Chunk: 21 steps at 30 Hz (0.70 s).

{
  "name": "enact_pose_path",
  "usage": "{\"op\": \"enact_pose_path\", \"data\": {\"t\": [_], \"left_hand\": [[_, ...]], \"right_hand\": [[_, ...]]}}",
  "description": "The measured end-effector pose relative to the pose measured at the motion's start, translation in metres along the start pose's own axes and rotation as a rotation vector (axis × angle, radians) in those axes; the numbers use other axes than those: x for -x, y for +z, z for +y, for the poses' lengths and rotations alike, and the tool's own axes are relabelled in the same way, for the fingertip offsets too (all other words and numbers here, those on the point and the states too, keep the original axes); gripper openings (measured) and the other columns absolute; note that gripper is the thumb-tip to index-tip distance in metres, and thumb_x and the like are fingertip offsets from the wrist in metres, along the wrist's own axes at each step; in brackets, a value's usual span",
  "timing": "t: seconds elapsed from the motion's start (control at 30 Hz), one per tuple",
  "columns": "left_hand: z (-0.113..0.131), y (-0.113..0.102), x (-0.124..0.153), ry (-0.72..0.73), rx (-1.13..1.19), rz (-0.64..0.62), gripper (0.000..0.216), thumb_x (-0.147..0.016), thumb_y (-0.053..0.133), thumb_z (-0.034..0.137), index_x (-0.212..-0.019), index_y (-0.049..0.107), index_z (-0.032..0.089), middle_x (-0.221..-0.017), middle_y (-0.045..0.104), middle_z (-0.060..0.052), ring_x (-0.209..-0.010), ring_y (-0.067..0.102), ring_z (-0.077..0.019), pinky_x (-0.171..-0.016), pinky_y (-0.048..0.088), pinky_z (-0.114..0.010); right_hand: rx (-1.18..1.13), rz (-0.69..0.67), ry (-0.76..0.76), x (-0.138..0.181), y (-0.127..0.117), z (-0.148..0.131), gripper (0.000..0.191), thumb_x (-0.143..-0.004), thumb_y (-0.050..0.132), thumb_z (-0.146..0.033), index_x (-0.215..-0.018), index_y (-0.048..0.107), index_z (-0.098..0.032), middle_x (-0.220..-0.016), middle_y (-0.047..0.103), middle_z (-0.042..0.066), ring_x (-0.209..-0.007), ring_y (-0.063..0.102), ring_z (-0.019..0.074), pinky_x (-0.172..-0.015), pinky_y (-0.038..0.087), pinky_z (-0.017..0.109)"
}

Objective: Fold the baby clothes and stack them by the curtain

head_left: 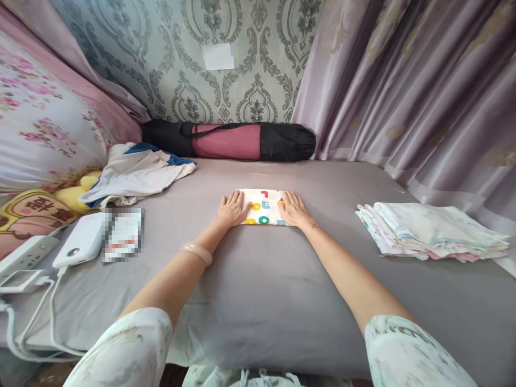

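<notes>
A small folded white cloth [265, 206] printed with coloured letters lies in the middle of the grey bed sheet [258, 279]. My left hand [233, 208] lies flat on the cloth's left end, fingers stretched out. My right hand [293, 208] presses flat on its right end, fingers spread. Neither hand grips anything. A pale bangle [196, 252] sits on my left wrist.
A stack of folded cloths [433, 230] lies at the right. A rolled mat in a black bag [229, 141] rests along the wall. Crumpled clothing [135, 173], a white power bank [79, 239], a power strip [24, 258] and cables lie at the left. Curtains hang at the right.
</notes>
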<state>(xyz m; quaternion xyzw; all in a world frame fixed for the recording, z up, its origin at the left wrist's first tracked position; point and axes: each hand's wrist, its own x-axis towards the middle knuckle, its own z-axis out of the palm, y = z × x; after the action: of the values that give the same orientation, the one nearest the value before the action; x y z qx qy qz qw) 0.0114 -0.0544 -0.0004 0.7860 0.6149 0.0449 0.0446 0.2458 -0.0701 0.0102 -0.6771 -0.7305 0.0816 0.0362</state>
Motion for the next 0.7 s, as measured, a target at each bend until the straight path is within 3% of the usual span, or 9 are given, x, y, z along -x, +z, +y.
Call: {"op": "enact_pose_path", "data": {"t": [0.13, 0.33, 0.53, 0.7], "left_hand": [[0.012, -0.008, 0.002, -0.019, -0.062, 0.024, 0.066, -0.096, 0.014, 0.050, -0.147, 0.028, 0.011, -0.155, 0.024, -0.014, -0.144, 0.016, -0.0286, -0.115, 0.011, -0.053], [0.060, -0.007, 0.012, -0.067, -0.037, 0.188, 0.061, -0.097, 0.013, 0.037, -0.144, 0.034, 0.003, -0.153, 0.030, -0.016, -0.145, 0.013, -0.0276, -0.117, 0.008, -0.046], [0.067, 0.012, 0.012, -0.101, 0.018, 0.117, 0.061, -0.097, 0.014, 0.036, -0.146, 0.030, 0.003, -0.154, 0.026, -0.016, -0.144, 0.017, -0.0275, -0.117, 0.012, -0.044], [0.066, 0.008, 0.011, -0.111, 0.011, 0.093, 0.059, -0.098, 0.015, 0.036, -0.145, 0.030, 0.003, -0.154, 0.025, -0.017, -0.144, 0.018, -0.0279, -0.116, 0.014, -0.045]], "right_hand": [[0.031, 0.021, 0.025, 0.000, -0.006, -0.010, 0.063, -0.095, 0.016, -0.037, -0.149, 0.022, -0.003, -0.157, 0.018, 0.015, -0.144, 0.013, 0.0248, -0.116, 0.007, 0.047], [0.014, 0.257, -0.029, 0.008, 0.002, -0.054, 0.060, -0.094, 0.022, -0.029, -0.147, 0.026, -0.001, -0.156, 0.018, 0.017, -0.144, 0.012, 0.0263, -0.115, 0.007, 0.045], [-0.014, 0.228, -0.011, 0.010, 0.017, -0.063, 0.058, -0.095, 0.022, -0.029, -0.147, 0.028, -0.003, -0.155, 0.024, 0.015, -0.144, 0.014, 0.0241, -0.115, 0.010, 0.041], [-0.013, 0.163, 0.006, 0.007, 0.013, -0.061, 0.058, -0.096, 0.020, -0.030, -0.148, 0.026, -0.004, -0.156, 0.021, 0.015, -0.144, 0.013, 0.0238, -0.115, 0.010, 0.041]]}}
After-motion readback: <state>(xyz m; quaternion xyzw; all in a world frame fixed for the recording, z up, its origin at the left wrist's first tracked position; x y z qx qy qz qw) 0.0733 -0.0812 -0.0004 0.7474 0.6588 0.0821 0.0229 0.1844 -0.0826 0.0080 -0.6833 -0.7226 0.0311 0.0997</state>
